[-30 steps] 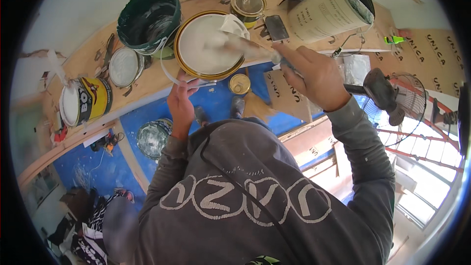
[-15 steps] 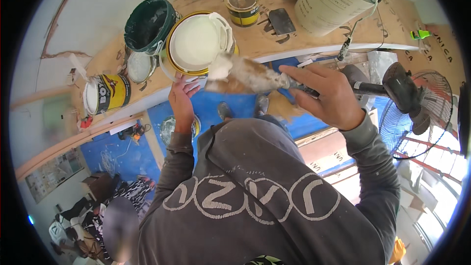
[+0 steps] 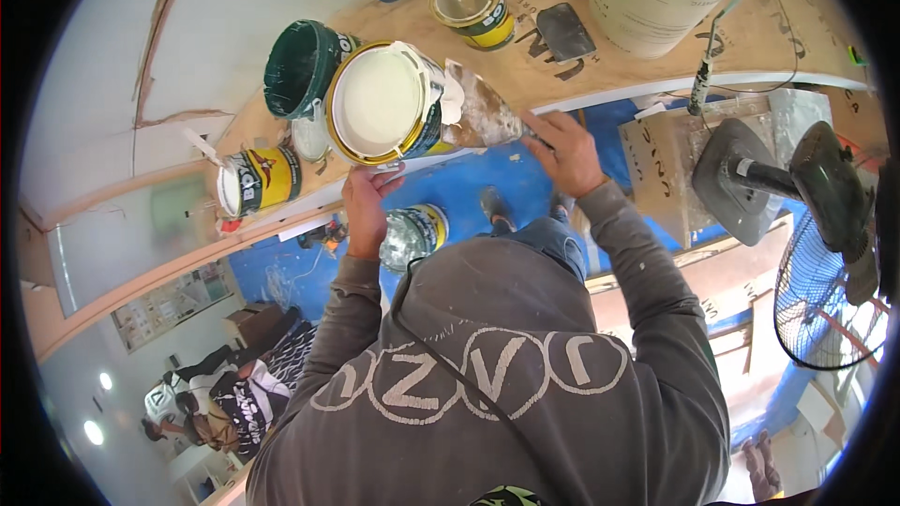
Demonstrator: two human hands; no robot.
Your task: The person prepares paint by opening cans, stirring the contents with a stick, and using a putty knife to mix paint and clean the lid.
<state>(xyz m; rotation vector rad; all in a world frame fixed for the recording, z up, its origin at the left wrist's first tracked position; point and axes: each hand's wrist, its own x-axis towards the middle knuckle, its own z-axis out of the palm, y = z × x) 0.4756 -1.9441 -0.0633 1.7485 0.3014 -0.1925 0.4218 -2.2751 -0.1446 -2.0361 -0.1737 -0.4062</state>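
At the near side of an opened paint can (image 3: pixel 380 98), filled with off-white paste, my left hand (image 3: pixel 367 201) grips its lower edge. The can stands tilted, its white-smeared mouth facing me. In my right hand (image 3: pixel 567 152) is a wide-bladed putty knife (image 3: pixel 487 117), held by its handle. The blade is caked with brown and white residue, and a lump of white paste (image 3: pixel 452 98) clings to its left end. That end lies against or just beside the can's right side; I cannot tell whether they touch. My right fingers are wrapped round the handle, which is mostly hidden.
On the wooden bench (image 3: pixel 647 75) stand a green bucket (image 3: pixel 298 70), a small can with a stick (image 3: pixel 469 9), a yellow-labelled can (image 3: pixel 262 180) and a large cream bucket (image 3: pixel 656 0). A dark flat plate (image 3: pixel 564 33) lies there. Below are another can (image 3: pixel 412 236) and a fan (image 3: pixel 825 290).
My right hand and the putty knife have moved left, taking the blade from the can's near rim to its right side. My left hand stays at the can. The whole view has shifted.
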